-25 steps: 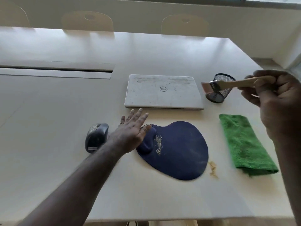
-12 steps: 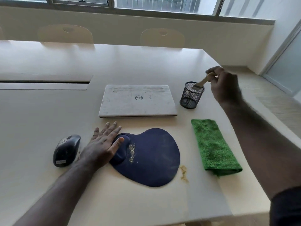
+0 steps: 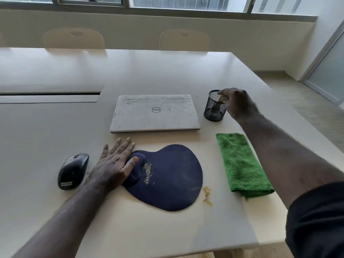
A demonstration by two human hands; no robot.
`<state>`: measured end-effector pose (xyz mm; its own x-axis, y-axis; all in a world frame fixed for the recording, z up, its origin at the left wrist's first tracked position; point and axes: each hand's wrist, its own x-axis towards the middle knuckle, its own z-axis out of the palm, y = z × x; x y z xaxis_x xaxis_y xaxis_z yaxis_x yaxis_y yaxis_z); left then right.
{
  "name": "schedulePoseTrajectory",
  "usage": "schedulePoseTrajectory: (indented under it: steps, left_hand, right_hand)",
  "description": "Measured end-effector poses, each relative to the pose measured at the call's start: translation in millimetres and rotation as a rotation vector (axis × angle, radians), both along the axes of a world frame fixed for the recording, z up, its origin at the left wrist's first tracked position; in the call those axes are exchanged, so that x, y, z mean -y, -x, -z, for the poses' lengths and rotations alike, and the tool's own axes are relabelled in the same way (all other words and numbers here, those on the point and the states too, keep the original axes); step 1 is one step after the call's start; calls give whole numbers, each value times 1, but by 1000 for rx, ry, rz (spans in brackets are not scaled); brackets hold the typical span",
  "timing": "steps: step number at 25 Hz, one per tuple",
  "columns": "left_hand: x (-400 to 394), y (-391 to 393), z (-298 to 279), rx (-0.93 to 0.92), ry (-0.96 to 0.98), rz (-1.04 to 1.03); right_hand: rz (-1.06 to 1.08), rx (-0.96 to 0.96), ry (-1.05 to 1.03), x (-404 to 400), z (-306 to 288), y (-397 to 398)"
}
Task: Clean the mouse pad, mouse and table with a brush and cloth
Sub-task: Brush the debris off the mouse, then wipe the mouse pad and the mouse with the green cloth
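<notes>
A dark blue mouse pad [image 3: 171, 179] with a wrist rest lies on the white table [image 3: 149, 229], a streak of yellowish dust on it. My left hand [image 3: 113, 164] rests flat, fingers straight, thumb on the pad's wrist rest. A black mouse [image 3: 73, 171] sits to its left. My right hand [image 3: 236, 105] holds the wooden handle of the brush [image 3: 221, 98], whose bristle end stands inside the black mesh cup [image 3: 214, 108]. A folded green cloth [image 3: 242, 164] lies right of the pad.
A closed white laptop [image 3: 155, 113] lies behind the pad. A small heap of dust [image 3: 207, 195] sits at the pad's right edge, and some lies beside my left wrist. Two chair backs stand past the far table edge. The table's right edge runs close to the cloth.
My right hand has carried the brush from the air down into the mesh cup. The camera view has lifted. My left hand has stayed on the pad.
</notes>
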<state>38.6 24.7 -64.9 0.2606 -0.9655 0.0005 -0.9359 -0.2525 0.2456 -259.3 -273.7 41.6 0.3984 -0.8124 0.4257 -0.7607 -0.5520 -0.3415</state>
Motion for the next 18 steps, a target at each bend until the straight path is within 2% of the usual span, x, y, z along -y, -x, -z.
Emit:
schedulePoseTrajectory:
  steps: [4,8,10,13,16,18]
  left_hand:
    - [1,-1,1,-3,-7,5]
    - [1,-2,1,-4,0,3]
    - [1,-2,1,-20,13,2]
    - [1,-1,1,-43,32,-1]
    - [1,-2,1,-53,30,2]
    - [1,-2,1,-56,31,4]
  right_hand:
    - [-42,27,85,-10,-9,10]
    - [-43,141,220,-39,-18,32]
    - [-56,203,206,-60,-12,43]
    - [-10,107,5,-89,14,57]
    - [104,-108,-315,-114,47,63]
    - [164,-261,-408,-123,64,62]
